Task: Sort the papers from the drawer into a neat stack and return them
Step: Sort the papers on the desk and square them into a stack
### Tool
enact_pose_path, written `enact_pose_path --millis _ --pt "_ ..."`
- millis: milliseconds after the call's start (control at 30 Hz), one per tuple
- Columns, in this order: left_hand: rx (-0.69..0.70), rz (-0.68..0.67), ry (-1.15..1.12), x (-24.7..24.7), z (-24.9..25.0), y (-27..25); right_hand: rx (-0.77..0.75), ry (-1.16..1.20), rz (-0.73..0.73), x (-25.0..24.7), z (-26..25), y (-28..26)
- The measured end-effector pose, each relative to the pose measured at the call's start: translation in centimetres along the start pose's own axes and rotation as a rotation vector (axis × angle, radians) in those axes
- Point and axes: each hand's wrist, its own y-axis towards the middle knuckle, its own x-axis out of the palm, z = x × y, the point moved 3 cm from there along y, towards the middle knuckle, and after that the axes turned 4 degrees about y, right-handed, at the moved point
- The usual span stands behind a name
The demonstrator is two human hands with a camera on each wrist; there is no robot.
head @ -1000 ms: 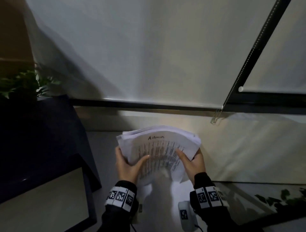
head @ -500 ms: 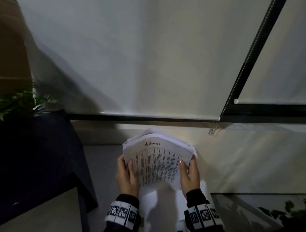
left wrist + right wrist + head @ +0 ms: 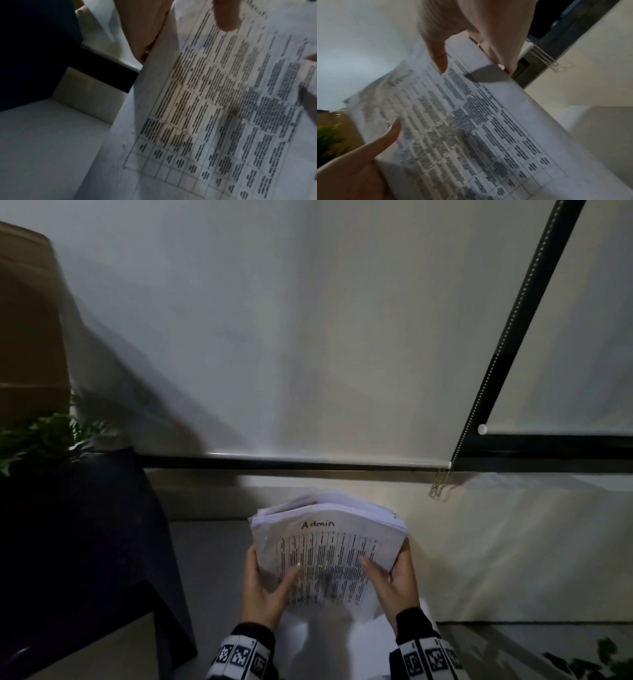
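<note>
Papers: I saw a thick stack of white printed sheets [image 3: 329,546], top page a table headed "Admin", held upright above a pale surface [image 3: 212,559], edges uneven at the top.
Left hand: my left hand [image 3: 265,587] gripped the stack's left edge, thumb [image 3: 289,578] across the front page, fingers behind.
Right hand: right hand [image 3: 397,583] gripped the right edge, thumb on the print.
Around: white roller blind [image 3: 308,337] behind, green leafy plant [image 3: 41,436] far left.
</note>
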Motion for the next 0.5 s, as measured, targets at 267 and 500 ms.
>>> enact_pose_path --millis 267,500 --pt "-0.15 -0.097 -0.079 -0.3 0.2 1.2 0.213 0.006 -0.022 -1.4 0.4 1.4" --pt "-0.156 -0.044 -0.11 -0.2 1.1 0.5 0.092 0.02 0.014 -0.6 -1.8 1.3"
